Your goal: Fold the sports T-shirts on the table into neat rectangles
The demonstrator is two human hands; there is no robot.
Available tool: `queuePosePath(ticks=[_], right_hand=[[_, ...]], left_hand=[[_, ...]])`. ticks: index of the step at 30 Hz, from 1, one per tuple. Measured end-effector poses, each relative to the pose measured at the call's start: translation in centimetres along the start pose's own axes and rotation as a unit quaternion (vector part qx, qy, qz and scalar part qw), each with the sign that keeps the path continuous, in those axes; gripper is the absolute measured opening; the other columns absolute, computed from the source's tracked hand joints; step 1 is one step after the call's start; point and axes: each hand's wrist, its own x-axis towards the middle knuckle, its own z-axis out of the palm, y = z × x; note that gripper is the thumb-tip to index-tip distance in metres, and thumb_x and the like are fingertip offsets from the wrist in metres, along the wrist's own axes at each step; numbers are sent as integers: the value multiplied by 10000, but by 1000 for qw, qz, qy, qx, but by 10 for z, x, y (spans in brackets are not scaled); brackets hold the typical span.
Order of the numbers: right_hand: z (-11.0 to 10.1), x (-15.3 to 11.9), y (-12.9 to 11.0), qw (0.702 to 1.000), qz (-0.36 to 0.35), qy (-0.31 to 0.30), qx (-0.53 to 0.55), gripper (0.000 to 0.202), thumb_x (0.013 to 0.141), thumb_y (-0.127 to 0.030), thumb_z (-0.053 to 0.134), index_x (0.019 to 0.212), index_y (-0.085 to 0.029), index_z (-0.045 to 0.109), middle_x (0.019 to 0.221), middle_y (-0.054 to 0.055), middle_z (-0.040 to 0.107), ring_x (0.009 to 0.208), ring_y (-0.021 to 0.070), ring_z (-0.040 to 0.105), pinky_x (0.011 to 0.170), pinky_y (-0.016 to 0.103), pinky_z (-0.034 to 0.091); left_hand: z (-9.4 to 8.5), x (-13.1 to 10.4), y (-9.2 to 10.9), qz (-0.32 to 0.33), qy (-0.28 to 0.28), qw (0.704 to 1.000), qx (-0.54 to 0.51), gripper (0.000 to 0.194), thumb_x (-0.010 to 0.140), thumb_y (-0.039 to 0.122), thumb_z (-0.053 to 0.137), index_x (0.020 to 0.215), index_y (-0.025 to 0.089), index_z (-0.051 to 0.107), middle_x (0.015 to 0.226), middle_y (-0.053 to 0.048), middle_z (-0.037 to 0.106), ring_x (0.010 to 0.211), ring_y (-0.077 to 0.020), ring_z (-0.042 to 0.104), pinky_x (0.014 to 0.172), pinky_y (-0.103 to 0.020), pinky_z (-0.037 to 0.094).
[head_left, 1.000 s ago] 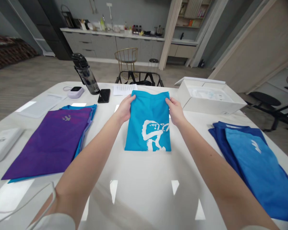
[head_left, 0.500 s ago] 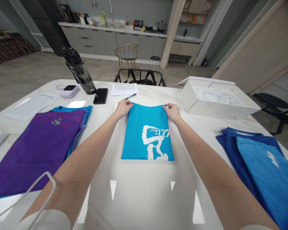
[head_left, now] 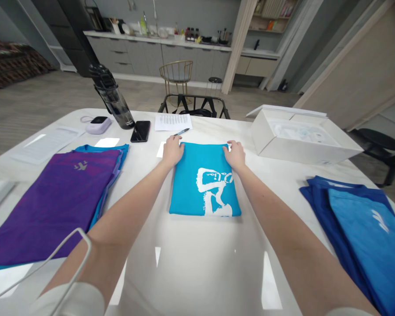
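Folded turquoise cloth (head_left: 204,180), far corners partly behind left hand (head_left: 173,152) and right hand (head_left: 236,156), grip closure unclear.

The middle shirt (head_left: 187,175) is bright turquoise, printed with bold white brush-like strokes and small white lettering. The purple shirt (head_left: 52,206) has faint magenta streaks and a grey motif; the shirt under it (head_left: 125,154) is bright blue. To the right, one shirt (head_left: 362,228) is mid-blue with a white motif, another (head_left: 312,191) deep royal blue. The worktop (head_left: 191,263) is glossy white, the box (head_left: 292,151) and cable (head_left: 88,245) white too. The phone (head_left: 140,131) is black, the gadget (head_left: 98,127) lilac with a black screen, the paper (head_left: 173,123) white with lines of dark print, the chair (head_left: 176,63) gold-framed.
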Motion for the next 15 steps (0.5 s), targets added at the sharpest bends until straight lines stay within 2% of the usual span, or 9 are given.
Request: queuePosePath(ticks=[1,3,5,7,9,12,15], right_hand=[[-2,-5,-7,1000,-18,21,-13,396,965,-356,510,1306,-178,601,1234,169,606,1115,328,559,908,447,454],[-3,-16,-25,996,-78,32,-30,382,986,-318,467,1313,-164,589,1284,190,582,1179,345,525,965,480,431],[1,-28,-41,988,-152,-3,-26,366,1013,-284,406,1295,-163,607,1304,182,593,1200,317,529,1014,459,414],[10,-38,-53,979,-193,-53,-23,401,1039,-268,341,1331,-180,600,1373,151,589,1255,276,521,1081,433,383],[20,-44,-56,978,-187,-89,-39,454,1060,-299,295,1418,-197,555,1484,116,534,1365,255,455,1167,447,303],[27,-46,-48,981,-130,-120,-76,537,1071,-436,258,1536,-241,443,1626,69,372,1500,274,283,1229,533,170],[23,-44,-34,983,-77,-142,-82,621,1056,-549,205,1602,-275,316,1685,48,229,1547,288,166,1222,603,140]], left_hand=[[-1,-5,9,35,14,999,16,356,934,212,519,1268,159,628,1270,-151,624,1193,-305,585,1015,-440,469],[-1,-15,28,100,-1,995,27,373,955,182,460,1295,157,610,1298,-150,608,1212,-289,578,1041,-430,460],[6,-24,45,141,-53,988,29,390,986,186,399,1320,157,599,1314,-143,614,1220,-264,582,1066,-412,451],[16,-34,54,143,-111,982,51,427,1026,257,346,1378,170,571,1402,-138,587,1293,-262,546,1117,-435,412],[27,-41,56,124,-145,978,85,488,1050,365,302,1455,207,522,1538,-114,490,1422,-274,435,1190,-486,318],[39,-48,48,93,-146,979,110,570,1045,477,259,1538,256,444,1650,-56,332,1532,-275,256,1253,-508,166],[42,-48,41,73,-149,981,96,638,1019,561,262,1566,265,407,1674,-41,272,1550,-307,199,1260,-505,122]])
